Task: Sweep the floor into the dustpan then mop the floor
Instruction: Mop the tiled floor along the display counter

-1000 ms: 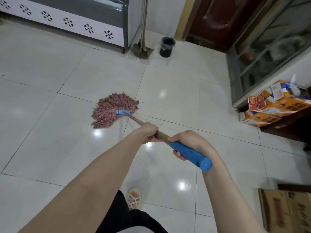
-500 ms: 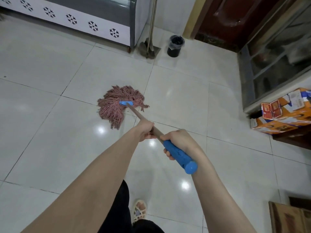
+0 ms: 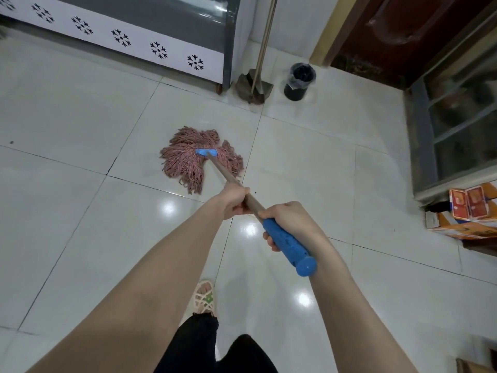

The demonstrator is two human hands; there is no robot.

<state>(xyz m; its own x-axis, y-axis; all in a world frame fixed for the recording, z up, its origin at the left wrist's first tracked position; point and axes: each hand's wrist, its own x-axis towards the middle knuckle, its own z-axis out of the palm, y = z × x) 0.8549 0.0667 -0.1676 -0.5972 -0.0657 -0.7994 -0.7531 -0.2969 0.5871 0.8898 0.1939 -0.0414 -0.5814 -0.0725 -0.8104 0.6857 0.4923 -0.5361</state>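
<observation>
Pinkish-red yarn strands of the mop (image 3: pixel 200 160) lie fanned out flat on the white tiled floor (image 3: pixel 80 125), spread around a blue clamp (image 3: pixel 206 152) where the head meets the shaft. From that clamp a wooden handle (image 3: pixel 231 181) slants back toward the person and ends in a blue foam grip (image 3: pixel 291 247) with a rounded cap. The left hand (image 3: pixel 233 201) is wrapped tight around the bare wood, and the right hand (image 3: pixel 291 219) is clenched on the upper part of the blue grip just behind it. Beyond the mop head, a dustpan (image 3: pixel 254 88) stands on the floor against the corner with a long pole rising from it. Just beside it sits a small black bin (image 3: pixel 299 82) lined with a dark bag; its contents cannot be made out. At the right edge, orange cardboard boxes (image 3: pixel 470 214) rest near a glass-fronted cabinet (image 3: pixel 457 109). A sandalled foot (image 3: pixel 205 297) shows below the arms.
</observation>
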